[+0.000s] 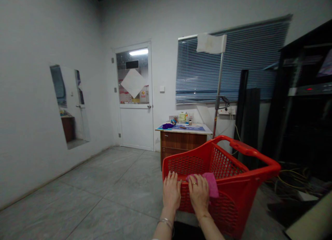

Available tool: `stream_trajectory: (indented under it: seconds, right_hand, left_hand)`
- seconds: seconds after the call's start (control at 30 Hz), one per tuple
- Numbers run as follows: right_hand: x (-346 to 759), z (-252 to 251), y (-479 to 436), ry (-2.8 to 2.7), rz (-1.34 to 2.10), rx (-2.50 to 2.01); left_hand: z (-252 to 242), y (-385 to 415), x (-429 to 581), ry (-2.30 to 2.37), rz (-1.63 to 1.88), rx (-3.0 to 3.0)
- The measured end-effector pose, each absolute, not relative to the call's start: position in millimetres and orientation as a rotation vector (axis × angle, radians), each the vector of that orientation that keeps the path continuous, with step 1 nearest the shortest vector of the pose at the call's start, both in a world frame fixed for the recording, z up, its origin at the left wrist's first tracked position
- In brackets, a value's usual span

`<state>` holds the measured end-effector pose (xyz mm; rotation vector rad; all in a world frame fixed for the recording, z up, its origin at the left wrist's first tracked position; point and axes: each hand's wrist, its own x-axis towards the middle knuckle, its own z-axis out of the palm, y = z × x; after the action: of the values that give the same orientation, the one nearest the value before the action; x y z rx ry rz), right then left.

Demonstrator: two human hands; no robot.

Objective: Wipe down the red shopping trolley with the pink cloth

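Observation:
A red plastic shopping cart (228, 202) stands before me, with latticed sides and a thick handle at its right. My left hand (171, 191) grips the near rim by the left corner, its fingers hooked over the edge. A short way to the right, my right hand (199, 194) holds a pink cloth (213, 184) against the same rim. Part of the cloth lies beneath the fingers, and the rest hangs over the cart's outer side. The fingertips of my right hand reach over the rim, and both palms are turned away from view.
Behind the cart is a wooden cabinet (181, 140) with a purple cloth (168, 126) and small items on top. A pole with a white flag (211, 43) rises beside it. Cables (293, 178) and dark equipment crowd the right. A white door (136, 126) and a mirror (71, 108) are farther left.

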<state>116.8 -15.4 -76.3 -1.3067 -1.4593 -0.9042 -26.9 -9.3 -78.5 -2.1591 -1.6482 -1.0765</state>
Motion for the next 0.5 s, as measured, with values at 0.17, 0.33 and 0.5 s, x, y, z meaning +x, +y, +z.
stream_trajectory:
  seconds: [0.17,0.33,0.5]
  right_hand:
    - [123.3,-64.3,-18.4,-1.601,-0.871,-1.279]
    - [212.7,-37.7,-19.9,-1.600,-1.022,-1.340]
    - [269.7,-23.3,-21.4,-1.561,-1.129,-1.367]
  left_hand:
    - [-76.4,-7.9,-36.6,-1.623,-1.039,-2.200]
    - [-74.2,-7.8,-38.4,-1.650,-1.024,-2.206]
    - [-72.2,-9.4,-33.3,-1.662,-1.054,-2.188]
